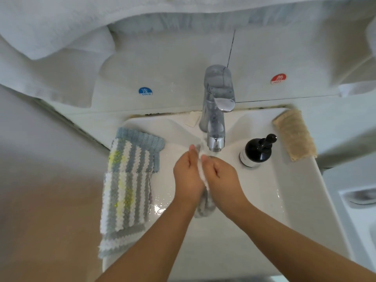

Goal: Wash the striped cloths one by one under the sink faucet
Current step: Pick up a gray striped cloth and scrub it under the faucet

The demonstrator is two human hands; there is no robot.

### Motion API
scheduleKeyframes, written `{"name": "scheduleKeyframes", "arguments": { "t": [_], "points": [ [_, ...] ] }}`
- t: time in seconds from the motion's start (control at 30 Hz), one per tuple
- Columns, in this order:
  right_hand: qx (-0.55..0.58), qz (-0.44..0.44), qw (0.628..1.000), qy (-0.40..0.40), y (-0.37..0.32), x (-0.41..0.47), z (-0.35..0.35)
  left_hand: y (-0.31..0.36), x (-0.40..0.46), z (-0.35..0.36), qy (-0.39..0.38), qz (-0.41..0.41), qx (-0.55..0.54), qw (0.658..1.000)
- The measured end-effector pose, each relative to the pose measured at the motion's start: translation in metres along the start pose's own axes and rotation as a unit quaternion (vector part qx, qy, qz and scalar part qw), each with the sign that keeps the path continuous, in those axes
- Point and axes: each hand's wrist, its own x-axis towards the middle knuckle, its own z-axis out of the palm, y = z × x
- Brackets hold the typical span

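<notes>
While water runs from the faucet (215,119), both hands, left hand (188,176) and right hand (221,178), press a soaked striped cloth (203,202) between them, 6 o'clock of the spout. Soft, heavy-wet, likely slippery; grip bunched middle.

Grey-and-white striped knit cloth (204,202) bunched between my hands. Stack of grey-white striped cloths with yellow patches (125,181) on the white ceramic sink rim (301,192). Chrome faucet (216,110). Black pump bottle, white label (256,150). Beige woven cloth (295,134). Blue cold sticker (145,91), red hot sticker (278,79).
</notes>
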Motion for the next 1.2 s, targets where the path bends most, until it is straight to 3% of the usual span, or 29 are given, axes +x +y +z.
{"name": "scheduleKeyframes", "arguments": {
  "t": [0.1,0.27,0.4,0.47,0.57,0.77,0.87,1.07,1.2],
  "points": [
    [0.033,0.014,0.999,0.035,0.002,0.014,-0.007,0.000,-0.018,0.005,-0.032,0.045,0.017,0.998],
    [0.028,-0.006,0.999,0.017,0.008,-0.002,-0.003,0.008,-0.001,0.006,-0.012,0.011,-0.006,1.000],
    [0.040,0.009,0.998,0.049,0.004,0.015,-0.010,0.005,-0.016,0.011,-0.047,0.059,0.043,0.996],
    [0.064,0.026,0.997,0.037,0.006,0.018,-0.011,0.005,-0.018,0.009,-0.059,0.043,0.043,0.996],
    [0.060,0.017,0.998,0.000,0.006,-0.002,-0.005,0.010,0.000,0.006,-0.018,-0.001,0.006,1.000],
    [0.057,0.024,0.998,0.018,-0.002,0.016,-0.013,0.001,-0.021,0.010,-0.038,0.040,0.063,0.996],
    [0.066,0.019,0.998,-0.008,-0.006,-0.001,-0.008,0.008,0.002,0.008,0.012,0.013,0.043,0.999],
    [0.065,0.032,0.997,0.025,-0.003,0.019,-0.015,0.005,-0.019,0.013,-0.037,0.031,0.036,0.998],
    [0.047,0.004,0.999,-0.007,0.000,0.000,-0.009,0.016,0.002,0.010,0.020,0.026,0.010,0.999]
  ]
}}
